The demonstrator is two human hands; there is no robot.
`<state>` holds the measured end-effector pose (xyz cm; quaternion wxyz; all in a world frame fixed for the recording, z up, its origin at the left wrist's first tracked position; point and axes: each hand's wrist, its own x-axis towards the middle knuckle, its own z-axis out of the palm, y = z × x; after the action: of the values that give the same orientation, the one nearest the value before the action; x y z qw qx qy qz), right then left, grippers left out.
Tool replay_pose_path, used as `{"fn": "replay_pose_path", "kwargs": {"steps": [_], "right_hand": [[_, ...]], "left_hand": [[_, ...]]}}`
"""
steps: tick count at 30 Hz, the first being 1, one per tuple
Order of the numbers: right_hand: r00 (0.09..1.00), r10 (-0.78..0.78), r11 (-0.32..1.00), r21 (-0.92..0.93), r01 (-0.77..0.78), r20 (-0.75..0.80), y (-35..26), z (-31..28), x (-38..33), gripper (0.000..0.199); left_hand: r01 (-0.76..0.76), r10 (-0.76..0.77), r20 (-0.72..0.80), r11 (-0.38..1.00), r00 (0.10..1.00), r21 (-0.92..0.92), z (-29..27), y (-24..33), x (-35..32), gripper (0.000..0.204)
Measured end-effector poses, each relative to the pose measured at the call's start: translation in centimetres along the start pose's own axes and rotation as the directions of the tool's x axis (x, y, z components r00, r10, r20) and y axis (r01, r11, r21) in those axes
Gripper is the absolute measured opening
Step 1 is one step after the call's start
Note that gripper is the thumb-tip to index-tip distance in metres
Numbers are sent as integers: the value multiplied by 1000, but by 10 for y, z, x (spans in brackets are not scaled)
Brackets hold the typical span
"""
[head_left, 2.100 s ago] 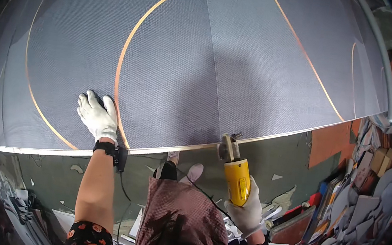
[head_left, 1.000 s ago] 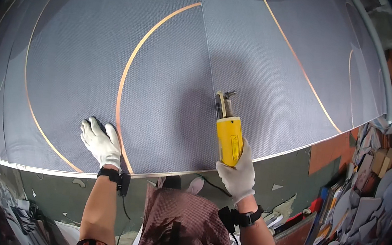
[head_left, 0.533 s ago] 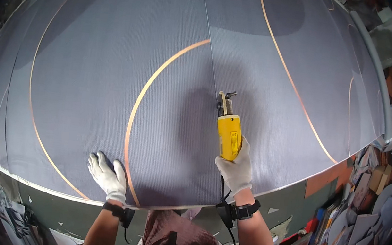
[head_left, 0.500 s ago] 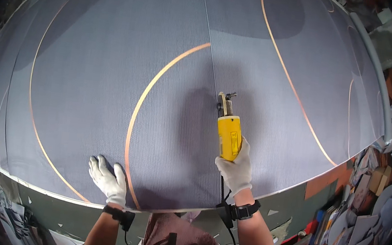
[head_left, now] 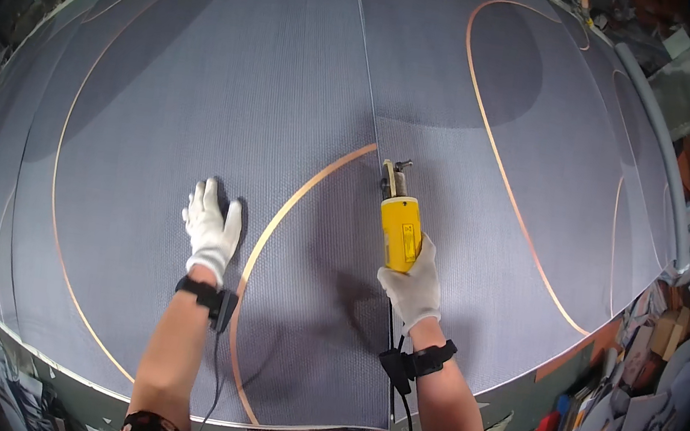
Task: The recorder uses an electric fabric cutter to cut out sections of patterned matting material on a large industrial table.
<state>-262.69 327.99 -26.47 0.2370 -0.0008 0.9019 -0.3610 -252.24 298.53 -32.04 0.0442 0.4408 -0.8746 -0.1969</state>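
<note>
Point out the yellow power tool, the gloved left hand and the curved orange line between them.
yellow power tool (head_left: 400, 233), head view, middle of its yellow body.
left hand (head_left: 211, 228), head view, back of the white glove.
curved orange line (head_left: 290, 206), head view, its bend on the grey sheet.

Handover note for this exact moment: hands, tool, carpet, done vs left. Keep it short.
Left hand: gloved, flat on the grey carpet, left of the curved orange line.
Right hand: gloved, gripping the yellow power tool, its tip at the seam where the orange line ends.
Done: cannot tell from this view.
Left: the seam runs on, up the carpet beyond the tool tip.
</note>
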Motion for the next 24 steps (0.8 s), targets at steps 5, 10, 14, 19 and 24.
{"fn": "replay_pose_path", "kwargs": {"steps": [5,10,14,19,24], "right_hand": [[1000,4,1000,21,-3,-31,-12,0,32,79],[999,33,998,61,-32,-16,-26,-5,65,79],[1000,24,999,33,-24,-7,-52,-1,96,79],[999,24,997,77,-26,22,-67,-1,137,79],[996,-58,995,80,63,-63,-64,12,184,79]], "left_hand": [[54,-35,-71,952,997,301,29,36,18,69],[48,-23,-75,937,997,347,37,51,7,69],[71,-44,-78,919,996,387,34,40,0,69],[83,-68,-55,942,996,327,36,46,-8,69],[118,-123,-8,932,992,344,38,52,-13,71]]}}
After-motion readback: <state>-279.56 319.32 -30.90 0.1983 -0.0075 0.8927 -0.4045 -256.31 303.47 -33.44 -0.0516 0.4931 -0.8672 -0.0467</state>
